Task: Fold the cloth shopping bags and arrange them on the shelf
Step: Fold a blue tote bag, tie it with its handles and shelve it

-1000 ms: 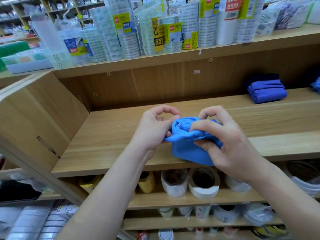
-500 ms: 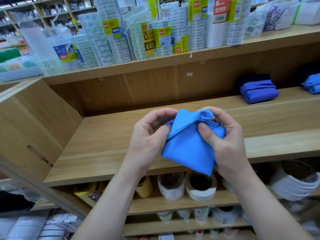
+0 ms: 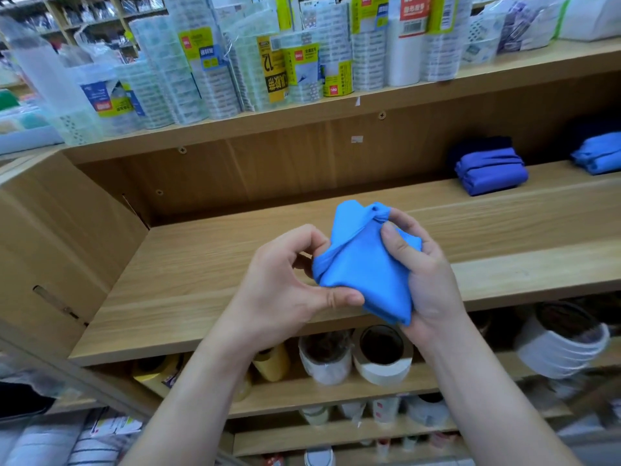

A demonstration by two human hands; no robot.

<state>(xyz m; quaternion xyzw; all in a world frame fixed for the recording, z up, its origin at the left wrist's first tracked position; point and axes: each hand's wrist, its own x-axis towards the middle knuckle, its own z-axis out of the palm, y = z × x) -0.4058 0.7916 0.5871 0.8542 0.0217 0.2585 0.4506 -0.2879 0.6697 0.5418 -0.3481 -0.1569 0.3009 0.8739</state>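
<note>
A bright blue cloth bag, folded into a small bundle, is held above the front of the wooden shelf. My left hand pinches its lower left edge with thumb and fingers. My right hand grips the bundle's right side, thumb on top, with a twisted strap end bunched above it. Two folded bags lie at the back right of the same shelf: a purple-blue one and a bright blue one at the frame's edge.
The shelf above carries packs of clear tape rolls and plastic baskets. The shelf below holds large tape rolls and a yellow roll. A wooden side panel closes the shelf on the left.
The bundle has been turned and lifted in my hands. My left hand shifted from the top corner to the lower left edge; the strap end now sticks up by my right thumb.
</note>
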